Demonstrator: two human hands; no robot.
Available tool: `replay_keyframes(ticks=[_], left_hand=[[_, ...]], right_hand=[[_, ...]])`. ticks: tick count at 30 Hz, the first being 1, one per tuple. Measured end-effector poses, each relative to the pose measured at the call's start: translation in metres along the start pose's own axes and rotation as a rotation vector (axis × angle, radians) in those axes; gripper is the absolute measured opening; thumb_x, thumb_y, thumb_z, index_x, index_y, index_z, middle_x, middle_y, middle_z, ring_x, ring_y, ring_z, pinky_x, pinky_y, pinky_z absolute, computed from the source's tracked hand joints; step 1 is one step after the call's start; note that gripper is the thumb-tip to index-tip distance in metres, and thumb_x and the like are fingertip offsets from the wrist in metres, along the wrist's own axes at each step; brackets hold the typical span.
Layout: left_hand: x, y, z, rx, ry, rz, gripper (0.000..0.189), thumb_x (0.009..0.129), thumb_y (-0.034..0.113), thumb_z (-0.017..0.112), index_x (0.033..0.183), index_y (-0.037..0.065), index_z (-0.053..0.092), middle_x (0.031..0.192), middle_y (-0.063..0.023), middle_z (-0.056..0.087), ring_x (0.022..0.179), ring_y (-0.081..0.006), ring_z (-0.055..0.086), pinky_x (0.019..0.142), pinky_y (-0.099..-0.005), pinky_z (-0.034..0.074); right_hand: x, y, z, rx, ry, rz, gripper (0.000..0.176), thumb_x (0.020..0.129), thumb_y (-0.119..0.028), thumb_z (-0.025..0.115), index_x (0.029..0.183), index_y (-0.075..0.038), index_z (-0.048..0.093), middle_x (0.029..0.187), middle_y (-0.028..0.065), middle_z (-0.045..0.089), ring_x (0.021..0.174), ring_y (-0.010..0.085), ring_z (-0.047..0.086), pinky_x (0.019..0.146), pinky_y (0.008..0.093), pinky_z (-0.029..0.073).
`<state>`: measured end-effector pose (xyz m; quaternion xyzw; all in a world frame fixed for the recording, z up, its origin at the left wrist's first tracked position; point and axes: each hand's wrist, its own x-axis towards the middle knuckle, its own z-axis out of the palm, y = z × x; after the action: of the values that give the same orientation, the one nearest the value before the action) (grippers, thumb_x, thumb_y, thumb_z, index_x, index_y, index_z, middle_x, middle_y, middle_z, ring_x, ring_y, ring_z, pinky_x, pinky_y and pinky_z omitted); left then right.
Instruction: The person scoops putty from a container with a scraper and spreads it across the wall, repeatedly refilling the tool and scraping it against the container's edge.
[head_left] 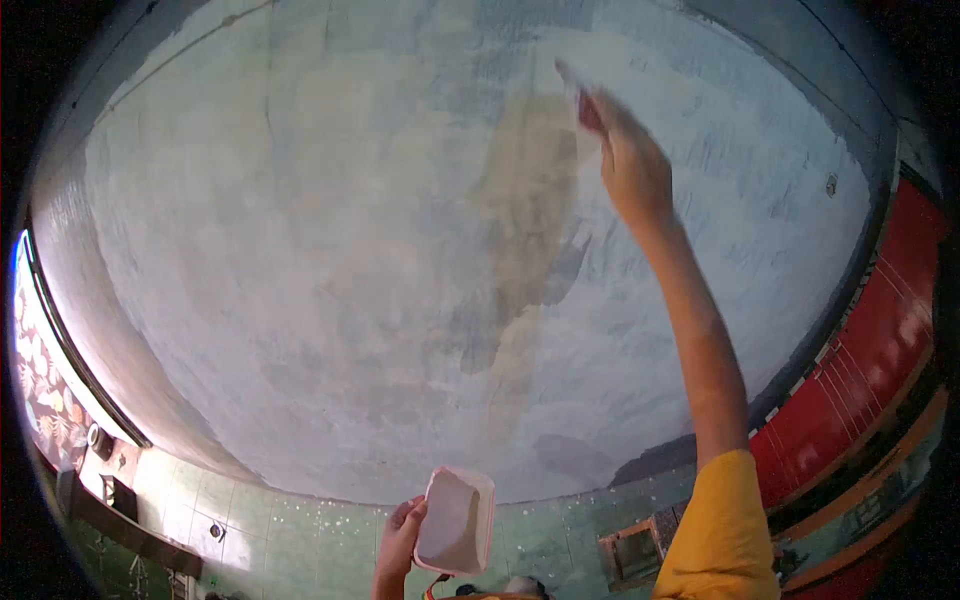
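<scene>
My right hand (638, 170) is raised against the wall (330, 250), its fingers closed around a paintbrush (590, 112) with a reddish handle. Motion blurs the brush, and its tip points up and to the left at the wall surface. Low in the view, my left hand (400, 535) grips the left side of a pale rectangular tub (489, 500). Whitish paint (445, 520) lies inside the tub. Uneven white and bluish coats cover the wall, with a yellowish-brown patch (525, 200) left of my right forearm.
Green floor tiles (265, 530) with white specks run along the wall's foot. A wooden frame (632, 555) stands on the floor at lower right. Red panelling (850, 370) borders the right side; a dark bench-like piece (130, 530) is at lower left.
</scene>
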<state>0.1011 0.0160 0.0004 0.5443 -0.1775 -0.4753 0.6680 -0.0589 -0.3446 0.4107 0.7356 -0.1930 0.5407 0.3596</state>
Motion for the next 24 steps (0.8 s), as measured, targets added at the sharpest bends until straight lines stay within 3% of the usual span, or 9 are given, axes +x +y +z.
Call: replay_keyframes(ticks=[3, 8, 11, 15, 17, 18, 20, 22, 24], left_hand=[[0.004, -0.001, 0.002, 0.002, -0.038, 0.047, 0.048, 0.097, 0.029, 0.063, 0.128, -0.008, 0.058, 0.116, -0.0114, 0.066, 0.107, -0.0172, 0.061, 0.092, -0.0293, 0.048], [0.015, -0.020, -0.015, 0.039, 0.001, 0.055, 0.049, 0.096, 0.033, 0.061, 0.126, -0.007, 0.061, 0.120, -0.0132, 0.065, 0.112, -0.0202, 0.059, 0.096, -0.0330, 0.046], [0.003, -0.012, -0.009, 0.030, -0.011, 0.016, 0.050, 0.096, 0.033, 0.061, 0.126, -0.007, 0.061, 0.119, -0.0133, 0.065, 0.110, -0.0203, 0.060, 0.095, -0.0329, 0.046], [0.001, 0.004, -0.002, 0.012, -0.036, 0.053, 0.049, 0.098, 0.029, 0.063, 0.129, -0.008, 0.057, 0.111, -0.0108, 0.067, 0.102, -0.0169, 0.063, 0.088, -0.0281, 0.049], [0.007, 0.000, -0.002, 0.030, -0.050, 0.049, 0.049, 0.098, 0.029, 0.063, 0.130, -0.008, 0.057, 0.112, -0.0111, 0.067, 0.102, -0.0168, 0.062, 0.088, -0.0281, 0.049], [0.010, -0.001, -0.002, 0.038, -0.057, 0.047, 0.049, 0.098, 0.029, 0.063, 0.130, -0.008, 0.057, 0.113, -0.0113, 0.067, 0.102, -0.0168, 0.062, 0.089, -0.0281, 0.049], [0.010, -0.004, -0.004, 0.019, -0.061, 0.048, 0.050, 0.097, 0.029, 0.063, 0.130, -0.008, 0.056, 0.113, -0.0114, 0.066, 0.103, -0.0167, 0.062, 0.089, -0.0281, 0.048], [0.013, -0.004, -0.005, 0.004, -0.046, 0.065, 0.050, 0.097, 0.029, 0.064, 0.130, -0.008, 0.056, 0.114, -0.0115, 0.066, 0.103, -0.0165, 0.062, 0.089, -0.0281, 0.048], [0.007, -0.006, -0.007, 0.008, -0.006, 0.077, 0.050, 0.097, 0.028, 0.064, 0.129, -0.009, 0.056, 0.114, -0.0116, 0.066, 0.103, -0.0164, 0.061, 0.090, -0.0280, 0.048]], right_hand=[[0.036, 0.028, 0.032, -0.042, 0.041, -0.172, 0.045, 0.091, -0.001, 0.052, 0.137, -0.004, 0.054, 0.134, 0.0185, 0.059, 0.122, 0.0343, 0.058, 0.101, 0.0419, 0.048], [-0.111, -0.014, 0.041, -0.169, -0.109, -0.282, 0.043, 0.092, -0.007, 0.054, 0.135, -0.003, 0.055, 0.128, 0.0198, 0.063, 0.121, 0.0363, 0.060, 0.100, 0.0458, 0.050], [-0.154, -0.026, 0.012, 0.093, -0.271, -0.134, 0.039, 0.092, -0.007, 0.053, 0.131, -0.005, 0.059, 0.125, 0.0173, 0.065, 0.115, 0.0362, 0.063, 0.096, 0.0451, 0.052], [-0.002, -0.008, -0.004, 0.137, 0.001, -0.056, 0.040, 0.090, -0.004, 0.055, 0.128, -0.012, 0.061, 0.117, 0.0161, 0.068, 0.102, 0.0336, 0.067, 0.086, 0.0417, 0.055], [0.059, 0.001, 0.001, 0.084, 0.154, -0.142, 0.032, 0.094, -0.011, 0.054, 0.124, -0.011, 0.061, 0.113, 0.0167, 0.068, 0.102, 0.0342, 0.067, 0.088, 0.0457, 0.055], [0.057, -0.001, 0.006, 0.033, 0.044, -0.122, 0.034, 0.092, -0.009, 0.055, 0.125, -0.011, 0.061, 0.115, 0.0168, 0.068, 0.102, 0.0337, 0.067, 0.087, 0.0442, 0.055], [0.041, -0.010, 0.020, -0.067, -0.179, -0.077, 0.039, 0.089, -0.006, 0.058, 0.128, -0.011, 0.061, 0.119, 0.0170, 0.067, 0.102, 0.0328, 0.067, 0.087, 0.0412, 0.055], [-0.025, -0.019, 0.033, -0.018, -0.077, -0.276, 0.040, 0.087, -0.006, 0.060, 0.127, -0.009, 0.062, 0.117, 0.0150, 0.069, 0.104, 0.0311, 0.067, 0.088, 0.0412, 0.055], [-0.104, -0.035, 0.032, 0.017, -0.160, -0.290, 0.040, 0.086, -0.004, 0.061, 0.126, -0.008, 0.063, 0.116, 0.0120, 0.070, 0.107, 0.0291, 0.067, 0.090, 0.0401, 0.055]])
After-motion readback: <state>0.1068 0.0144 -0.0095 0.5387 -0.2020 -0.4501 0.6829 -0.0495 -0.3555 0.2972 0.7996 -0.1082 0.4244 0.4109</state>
